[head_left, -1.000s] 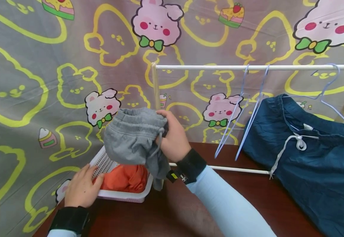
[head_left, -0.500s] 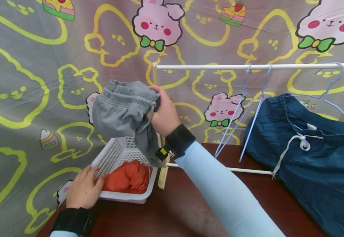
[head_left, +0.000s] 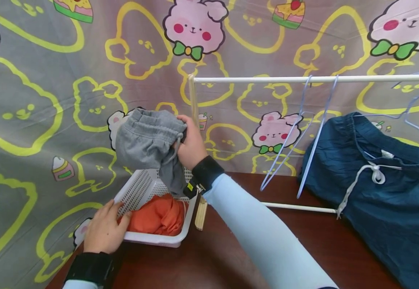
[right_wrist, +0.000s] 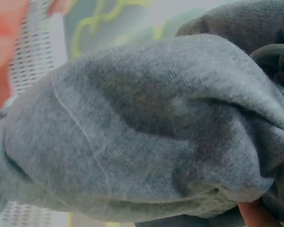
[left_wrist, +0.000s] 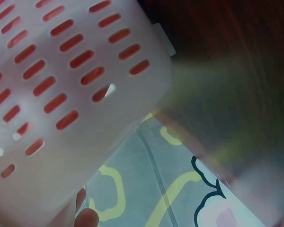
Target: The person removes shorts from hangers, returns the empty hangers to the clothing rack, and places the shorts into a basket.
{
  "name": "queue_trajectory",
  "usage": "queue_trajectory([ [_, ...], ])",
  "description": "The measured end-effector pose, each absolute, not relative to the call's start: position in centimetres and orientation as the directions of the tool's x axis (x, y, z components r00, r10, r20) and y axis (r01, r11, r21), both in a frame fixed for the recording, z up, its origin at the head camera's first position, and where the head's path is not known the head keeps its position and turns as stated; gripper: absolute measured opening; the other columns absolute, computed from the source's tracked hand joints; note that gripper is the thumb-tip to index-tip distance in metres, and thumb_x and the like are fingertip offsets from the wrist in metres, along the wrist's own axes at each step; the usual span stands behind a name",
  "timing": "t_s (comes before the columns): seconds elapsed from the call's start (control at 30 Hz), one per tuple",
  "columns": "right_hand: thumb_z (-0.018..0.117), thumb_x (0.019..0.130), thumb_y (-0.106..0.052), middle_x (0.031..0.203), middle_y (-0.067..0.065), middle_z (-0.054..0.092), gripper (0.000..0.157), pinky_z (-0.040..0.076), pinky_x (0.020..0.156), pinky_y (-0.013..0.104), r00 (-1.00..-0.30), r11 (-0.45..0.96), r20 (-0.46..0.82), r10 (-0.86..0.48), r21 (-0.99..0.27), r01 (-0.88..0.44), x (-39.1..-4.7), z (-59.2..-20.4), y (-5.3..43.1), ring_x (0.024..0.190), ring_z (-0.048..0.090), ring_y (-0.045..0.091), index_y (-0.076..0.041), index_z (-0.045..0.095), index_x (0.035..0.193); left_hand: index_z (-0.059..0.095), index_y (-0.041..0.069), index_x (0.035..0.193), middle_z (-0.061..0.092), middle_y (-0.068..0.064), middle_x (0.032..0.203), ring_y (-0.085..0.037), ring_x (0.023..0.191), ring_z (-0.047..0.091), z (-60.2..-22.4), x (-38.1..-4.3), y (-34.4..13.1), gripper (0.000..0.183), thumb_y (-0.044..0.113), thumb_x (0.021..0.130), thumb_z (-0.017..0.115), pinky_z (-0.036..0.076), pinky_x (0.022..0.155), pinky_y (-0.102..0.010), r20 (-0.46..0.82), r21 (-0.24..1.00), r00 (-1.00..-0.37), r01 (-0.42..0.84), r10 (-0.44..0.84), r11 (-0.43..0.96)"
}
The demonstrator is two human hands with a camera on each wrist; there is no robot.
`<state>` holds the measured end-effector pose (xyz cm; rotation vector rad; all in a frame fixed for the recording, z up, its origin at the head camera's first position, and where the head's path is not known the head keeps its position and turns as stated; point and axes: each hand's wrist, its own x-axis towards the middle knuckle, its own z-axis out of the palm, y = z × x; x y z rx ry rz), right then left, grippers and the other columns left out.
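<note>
My right hand point(head_left: 190, 142) grips grey drawstring pants point(head_left: 148, 136) by the side of the elastic waistband. They are bunched up, with one leg hanging down over the back of a white perforated basket point(head_left: 137, 188). In the right wrist view, the grey fabric point(right_wrist: 142, 123) fills most of the picture. At the basket's near left corner, my left hand point(head_left: 104, 228) holds the rim. The left wrist view has the basket's slotted outer wall point(left_wrist: 80, 80) close up, with fingertips point(left_wrist: 87, 217) at its edge. A crumpled orange garment point(head_left: 159, 216) lies inside the basket.
A rack with a white rail point(head_left: 253, 80) stands behind and to the right. Light-blue hangers point(head_left: 319, 140) hang from it, and dark blue drawstring shorts point(head_left: 383, 192) hang at the right. Beneath is a dark red-brown table point(head_left: 180, 269); a patterned curtain point(head_left: 151, 48) covers the back.
The grey pants rose and moved left in my right hand, then dipped slightly, uncovering more of the basket and orange garment. My left hand stayed at the basket corner.
</note>
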<state>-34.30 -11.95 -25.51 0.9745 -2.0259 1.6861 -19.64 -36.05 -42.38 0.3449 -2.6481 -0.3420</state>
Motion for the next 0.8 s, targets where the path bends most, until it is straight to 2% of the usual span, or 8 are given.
queue_trajectory([
  [0.2, 0.051, 0.093, 0.009, 0.145, 0.016, 0.046, 0.058, 0.036, 0.110, 0.034, -0.739, 0.245, 0.558, -0.379, -0.710, -0.661, -35.6, -29.4, -12.5, 0.134, 0.045, 0.025, -0.005, 0.039, 0.148, 0.054, -0.005, 0.136, 0.039, -0.033, 0.147, -0.052, 0.132, 0.037, -42.5, -19.5, -35.9, 0.054, 0.035, 0.101, 0.057, 0.028, 0.105, -0.072, 0.390, 0.300, -0.868, -0.196, -0.308, 0.933],
  [0.47, 0.052, 0.096, 0.006, 0.154, 0.014, 0.037, 0.064, 0.037, 0.111, 0.036, -0.790, 0.459, 0.372, -0.488, -0.661, -0.594, -35.6, -32.4, -12.8, 0.142, 0.036, 0.024, -0.010, 0.031, 0.155, 0.053, -0.006, 0.137, 0.038, -0.033, 0.147, -0.053, 0.131, 0.036, -42.5, -19.5, -36.0, 0.057, 0.039, 0.101, 0.057, 0.028, 0.104, -0.072, 0.374, 0.294, -0.874, -0.206, -0.311, 0.933],
  [0.57, 0.055, 0.097, 0.003, 0.153, 0.013, 0.039, 0.065, 0.041, 0.108, 0.038, -0.806, 0.519, 0.334, -0.489, -0.630, -0.577, -35.4, -33.3, -13.0, 0.139, 0.041, 0.026, -0.013, 0.032, 0.156, 0.053, -0.005, 0.137, 0.038, -0.032, 0.147, -0.053, 0.131, 0.036, -42.5, -19.5, -36.0, 0.057, 0.039, 0.101, 0.056, 0.028, 0.104, -0.072, 0.368, 0.294, -0.877, -0.205, -0.308, 0.934],
  [0.6, 0.056, 0.097, 0.001, 0.153, 0.013, 0.040, 0.066, 0.045, 0.104, 0.038, -0.812, 0.535, 0.321, -0.487, -0.626, -0.568, -35.4, -33.6, -13.0, 0.133, 0.047, 0.027, -0.015, 0.032, 0.156, 0.053, -0.005, 0.137, 0.038, -0.032, 0.147, -0.053, 0.131, 0.036, -42.5, -19.5, -36.1, 0.057, 0.040, 0.101, 0.056, 0.029, 0.104, -0.072, 0.368, 0.293, -0.878, -0.204, -0.307, 0.934],
  [0.73, 0.061, 0.096, -0.005, 0.150, 0.016, 0.041, 0.068, 0.049, 0.094, 0.038, -0.814, 0.564, 0.290, -0.502, -0.604, -0.563, -35.2, -34.8, -13.2, 0.122, 0.054, 0.028, -0.015, 0.031, 0.157, 0.054, -0.004, 0.136, 0.039, -0.031, 0.147, -0.052, 0.130, 0.037, -42.5, -19.6, -36.1, 0.056, 0.039, 0.101, 0.056, 0.030, 0.104, -0.072, 0.377, 0.291, -0.876, -0.197, -0.302, 0.936],
  [0.8, 0.062, 0.096, -0.008, 0.150, 0.017, 0.041, 0.070, 0.049, 0.095, 0.038, -0.808, 0.574, 0.274, -0.521, -0.587, -0.570, -35.1, -35.3, -13.1, 0.123, 0.054, 0.029, -0.015, 0.030, 0.157, 0.054, -0.003, 0.136, 0.039, -0.031, 0.147, -0.051, 0.131, 0.038, -42.5, -19.5, -36.1, 0.055, 0.038, 0.101, 0.056, 0.030, 0.104, -0.071, 0.381, 0.289, -0.874, -0.198, -0.302, 0.937],
])
